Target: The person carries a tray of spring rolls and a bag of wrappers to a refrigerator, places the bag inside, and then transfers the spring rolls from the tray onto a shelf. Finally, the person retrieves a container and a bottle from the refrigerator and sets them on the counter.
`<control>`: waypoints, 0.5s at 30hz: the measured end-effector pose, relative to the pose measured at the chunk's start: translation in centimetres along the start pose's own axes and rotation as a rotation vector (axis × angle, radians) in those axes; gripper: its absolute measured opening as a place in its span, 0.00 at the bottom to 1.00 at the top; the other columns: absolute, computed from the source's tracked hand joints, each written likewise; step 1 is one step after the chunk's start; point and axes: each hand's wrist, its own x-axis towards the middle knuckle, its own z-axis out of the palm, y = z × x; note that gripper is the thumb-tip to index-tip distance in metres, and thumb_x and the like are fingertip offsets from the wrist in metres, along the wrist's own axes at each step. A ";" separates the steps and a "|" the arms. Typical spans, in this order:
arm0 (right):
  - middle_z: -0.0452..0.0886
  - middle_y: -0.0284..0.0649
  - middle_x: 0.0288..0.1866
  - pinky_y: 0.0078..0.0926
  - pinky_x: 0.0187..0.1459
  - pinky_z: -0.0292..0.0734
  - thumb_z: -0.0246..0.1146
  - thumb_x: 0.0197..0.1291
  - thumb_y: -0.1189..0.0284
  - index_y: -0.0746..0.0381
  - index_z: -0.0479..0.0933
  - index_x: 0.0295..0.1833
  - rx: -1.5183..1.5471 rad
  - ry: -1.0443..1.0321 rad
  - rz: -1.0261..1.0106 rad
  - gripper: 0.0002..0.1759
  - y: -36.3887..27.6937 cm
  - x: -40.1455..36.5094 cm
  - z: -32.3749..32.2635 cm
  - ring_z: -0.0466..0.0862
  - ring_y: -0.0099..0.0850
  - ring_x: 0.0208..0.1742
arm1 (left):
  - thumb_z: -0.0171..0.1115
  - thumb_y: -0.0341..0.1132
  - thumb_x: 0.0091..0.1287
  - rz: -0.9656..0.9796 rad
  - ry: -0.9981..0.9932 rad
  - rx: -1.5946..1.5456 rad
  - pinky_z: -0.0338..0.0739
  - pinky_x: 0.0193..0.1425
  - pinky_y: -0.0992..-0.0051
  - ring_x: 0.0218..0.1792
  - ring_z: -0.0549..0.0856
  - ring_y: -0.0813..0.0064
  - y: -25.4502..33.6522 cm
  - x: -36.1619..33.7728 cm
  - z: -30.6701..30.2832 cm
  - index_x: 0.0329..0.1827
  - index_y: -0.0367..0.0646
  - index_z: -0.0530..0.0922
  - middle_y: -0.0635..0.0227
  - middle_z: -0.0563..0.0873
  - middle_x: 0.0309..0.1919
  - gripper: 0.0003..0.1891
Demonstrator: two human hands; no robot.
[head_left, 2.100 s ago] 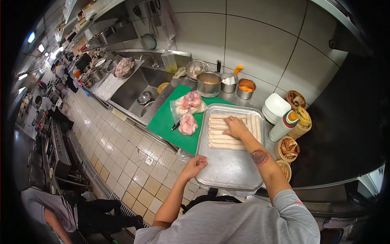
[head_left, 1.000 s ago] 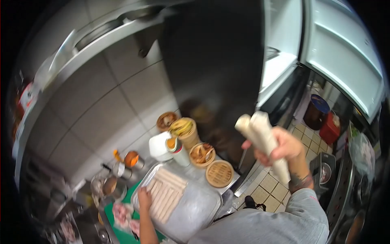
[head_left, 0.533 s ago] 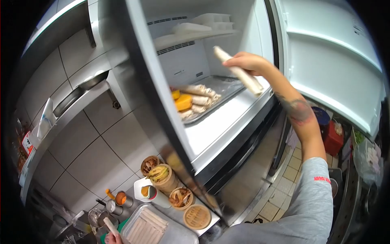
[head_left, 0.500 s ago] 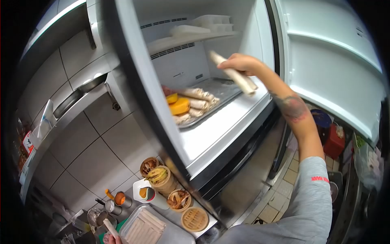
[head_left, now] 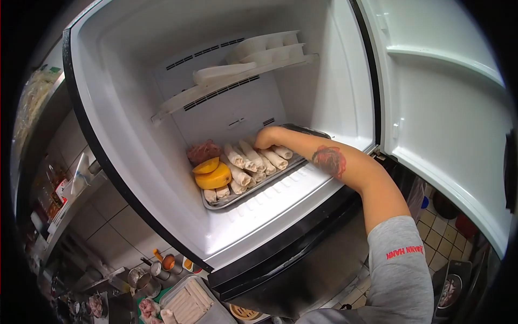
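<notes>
"White is the inside of the fridge compartment (head_left: 178,46) in the head view. Where are the rolls?"

"Many pale rolls (head_left: 251,162) lie in a metal tray (head_left: 249,191), at the middle of the frame. Beside them, on the left, are yellow-orange pieces (head_left: 213,177) and a dark red lump (head_left: 204,152)."

"And the right hand (head_left: 265,139)?"

"It reaches down to the back of these rolls. Its fingertips are hidden, so I cannot tell if they close on one."

"What about the left?"

"The left hand I cannot see, so its state I cannot tell. At the lower left is a second tray (head_left: 220,314) with more rolls (head_left: 189,302), near metal pots (head_left: 157,270). White containers (head_left: 272,51) stand on the shelf (head_left: 175,102), upper centre."
</notes>
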 end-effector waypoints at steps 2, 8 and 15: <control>0.77 0.50 0.56 0.45 0.44 0.77 0.58 0.61 0.54 0.68 0.77 0.54 0.131 0.024 0.015 0.28 1.7 1.8 0.3 0.81 0.44 0.47 | 0.63 0.39 0.63 0.032 -0.029 0.026 0.73 0.47 0.73 0.42 0.79 0.71 1.2 0.1 0.8 0.59 0.32 0.72 0.64 0.81 0.44 0.25; 0.71 0.67 0.57 0.43 0.48 0.83 0.57 0.64 0.62 0.68 0.64 0.66 0.280 -0.152 0.098 0.29 1.3 -4.2 -3.1 0.78 0.50 0.56 | 0.65 0.40 0.62 -0.071 -0.203 0.043 0.73 0.47 0.75 0.43 0.79 0.74 3.1 1.1 2.7 0.58 0.31 0.73 0.65 0.81 0.43 0.26; 0.74 0.54 0.58 0.41 0.46 0.83 0.56 0.65 0.58 0.68 0.69 0.62 0.211 -0.263 0.059 0.28 2.2 -3.7 -1.4 0.81 0.42 0.52 | 0.65 0.38 0.61 -0.031 -0.344 0.097 0.74 0.31 0.76 0.31 0.79 0.75 4.3 2.9 4.4 0.58 0.32 0.73 0.65 0.81 0.38 0.25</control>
